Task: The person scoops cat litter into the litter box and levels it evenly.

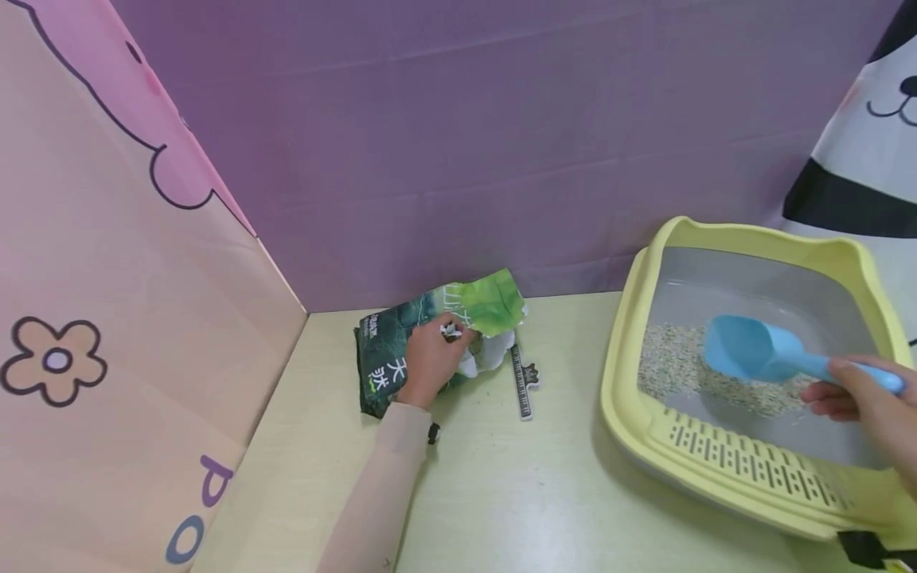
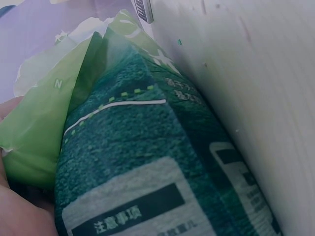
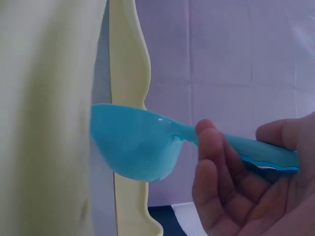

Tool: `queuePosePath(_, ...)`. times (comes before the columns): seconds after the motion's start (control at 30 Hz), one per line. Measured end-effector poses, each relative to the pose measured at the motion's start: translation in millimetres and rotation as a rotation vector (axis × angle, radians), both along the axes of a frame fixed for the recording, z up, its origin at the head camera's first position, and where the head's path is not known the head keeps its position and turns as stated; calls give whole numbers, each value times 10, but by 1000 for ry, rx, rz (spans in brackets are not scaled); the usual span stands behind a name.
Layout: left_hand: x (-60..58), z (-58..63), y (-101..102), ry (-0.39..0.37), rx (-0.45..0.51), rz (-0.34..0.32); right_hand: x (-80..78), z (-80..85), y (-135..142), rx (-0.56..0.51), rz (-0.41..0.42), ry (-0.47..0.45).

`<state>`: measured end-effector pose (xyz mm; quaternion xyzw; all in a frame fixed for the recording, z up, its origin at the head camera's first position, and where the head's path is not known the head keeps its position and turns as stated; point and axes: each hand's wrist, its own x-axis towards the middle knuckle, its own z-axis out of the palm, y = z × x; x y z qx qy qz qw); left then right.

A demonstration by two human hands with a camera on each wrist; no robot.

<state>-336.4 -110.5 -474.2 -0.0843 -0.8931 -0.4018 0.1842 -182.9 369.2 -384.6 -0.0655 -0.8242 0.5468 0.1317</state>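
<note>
My left hand [image 1: 430, 358] grips the torn open end of a green cat litter bag [image 1: 383, 338], which lies on its side on the table. Fingers show at the left edge of the left wrist view, against the bag's light green flap [image 2: 44, 118]. At the right, my right hand [image 1: 870, 402] holds a light blue scoop [image 1: 741, 348] by its handle, over a yellow-rimmed litter box [image 1: 622, 350]. Pale granular litter [image 1: 669, 358] partly covers the box's grey floor. The right wrist view shows fingers and thumb about the scoop's handle [image 3: 256, 150]; whether its bowl holds litter is unclear.
Beside the bag's mouth lies a dark, ruler-like strip [image 1: 523, 386] with a crown-shaped piece. A purple cloth wall [image 1: 466, 159] stands behind the table, and a printed pink panel [image 1: 143, 302] on the left. A black object [image 1: 862, 549] is at the box's near right corner.
</note>
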Motion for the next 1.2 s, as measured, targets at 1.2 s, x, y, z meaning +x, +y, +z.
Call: queuePosePath(1.2, -14, -2, 13, 4, -29, 8, -117, -365, -2175, -332, 347, 423)
